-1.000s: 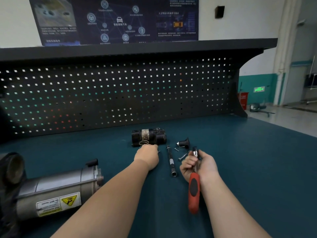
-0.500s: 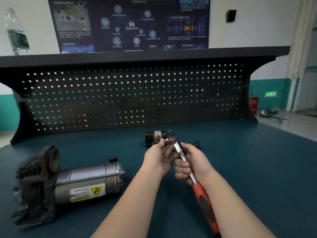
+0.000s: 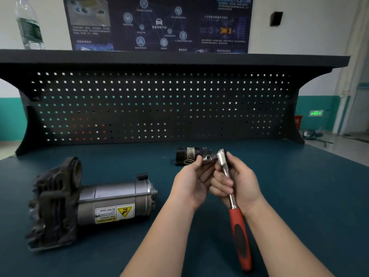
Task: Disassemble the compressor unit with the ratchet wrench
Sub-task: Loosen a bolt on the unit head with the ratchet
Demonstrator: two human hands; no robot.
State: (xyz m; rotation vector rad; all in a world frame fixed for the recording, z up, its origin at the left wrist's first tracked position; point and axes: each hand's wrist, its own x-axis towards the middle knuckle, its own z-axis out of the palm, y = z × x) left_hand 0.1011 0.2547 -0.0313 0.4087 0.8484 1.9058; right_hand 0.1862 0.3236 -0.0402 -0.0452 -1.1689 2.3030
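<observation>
The compressor unit (image 3: 111, 200), a grey motor cylinder with a yellow warning label and a dark finned head at its left end, lies on its side on the bench at the left. Both hands are raised over the middle of the bench. My right hand (image 3: 237, 182) grips the chrome shaft of the ratchet wrench (image 3: 238, 234), whose red and black handle points toward me. My left hand (image 3: 191, 182) pinches a small chrome socket (image 3: 208, 157) that sits at the wrench head.
A small black cylindrical part (image 3: 191, 154) with a wire ring lies behind my hands. The bench has a dark teal mat (image 3: 299, 196) and a black pegboard (image 3: 159, 106) at the back. A water bottle (image 3: 30, 25) stands on the top shelf at the left.
Both hands lifted off the mat and came together, the right raising the wrench, the left bringing a socket to its head. The view swung left, showing the whole compressor.
</observation>
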